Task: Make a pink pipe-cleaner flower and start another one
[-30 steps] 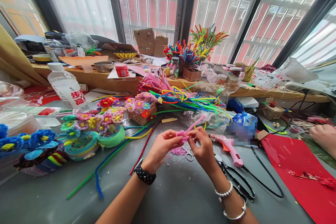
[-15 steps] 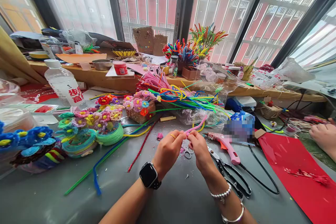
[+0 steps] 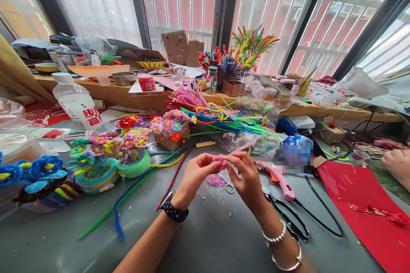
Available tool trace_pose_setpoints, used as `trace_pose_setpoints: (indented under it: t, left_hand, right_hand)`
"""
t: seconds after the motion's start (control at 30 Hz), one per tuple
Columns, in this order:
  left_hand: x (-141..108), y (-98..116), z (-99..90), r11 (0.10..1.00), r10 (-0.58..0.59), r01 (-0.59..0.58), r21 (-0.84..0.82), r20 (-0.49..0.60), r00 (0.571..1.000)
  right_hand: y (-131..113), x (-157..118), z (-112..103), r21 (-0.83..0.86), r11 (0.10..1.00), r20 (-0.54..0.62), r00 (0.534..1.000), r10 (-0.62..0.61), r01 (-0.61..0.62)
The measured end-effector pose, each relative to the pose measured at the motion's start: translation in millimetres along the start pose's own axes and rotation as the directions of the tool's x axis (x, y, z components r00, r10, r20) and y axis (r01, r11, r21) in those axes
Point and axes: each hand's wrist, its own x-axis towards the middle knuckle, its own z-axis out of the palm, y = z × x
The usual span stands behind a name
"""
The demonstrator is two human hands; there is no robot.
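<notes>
A small pink pipe-cleaner piece (image 3: 219, 160), curled into loops, is pinched between both hands above the grey table. My left hand (image 3: 196, 173) grips its left side with thumb and index finger. On its other side, my right hand (image 3: 244, 175) holds it with closed fingertips, and a straight pink end sticks out up and to the right. Beneath the hands lie a pink fuzzy bit (image 3: 215, 180) and small scissors (image 3: 229, 186), partly hidden by my right hand.
Fuzzy flower pots (image 3: 133, 164) and a water bottle (image 3: 77, 102) stand left. Right are a pink glue gun (image 3: 282, 184), black-handled pliers (image 3: 288, 217), red sheet (image 3: 361, 204) and another person's hand (image 3: 398, 165). Pipe cleaners (image 3: 224, 119) lie behind.
My hands have lifted slightly and spread, with the wrists turned. The pink piece now shows as a looped cluster between the fingertips, and the pink bit on the table is more exposed.
</notes>
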Motion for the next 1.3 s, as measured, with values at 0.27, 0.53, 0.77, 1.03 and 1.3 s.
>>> trace_pose_setpoints:
  t: [0.27, 0.53, 0.77, 1.03, 1.3]
  left_hand:
    - [0, 0, 3.0, 1.0, -0.01, 0.01, 0.028, 0.015, 1.0]
    - [-1, -14, 9.5, 0.77, 0.449, -0.361, 0.527, -0.045, 0.892]
    - [-6, -21, 12.0, 0.368, 0.709, -0.565, 0.738, 0.171, 0.684]
    - [-3, -3, 5.8, 0.957, 0.211, -0.186, 0.224, -0.098, 0.972]
    - [-1, -3, 4.0, 0.994, 0.053, -0.048, 0.093, -0.048, 0.997]
  right_hand:
    - [2, 1, -2, -0.195, 0.972, -0.023, 0.991, -0.134, 0.127]
    - [-1, -4, 7, -0.139, 0.989, 0.009, 0.999, 0.048, -0.046]
    - [-7, -1, 15, 0.44, 0.6, 0.252, 0.733, 0.632, -0.669]
    - [1, 5, -1, 0.516, 0.615, 0.285, 0.796, 0.534, -0.597]
    - [0, 1, -5, 0.068, 0.996, 0.091, 0.995, 0.048, -0.055]
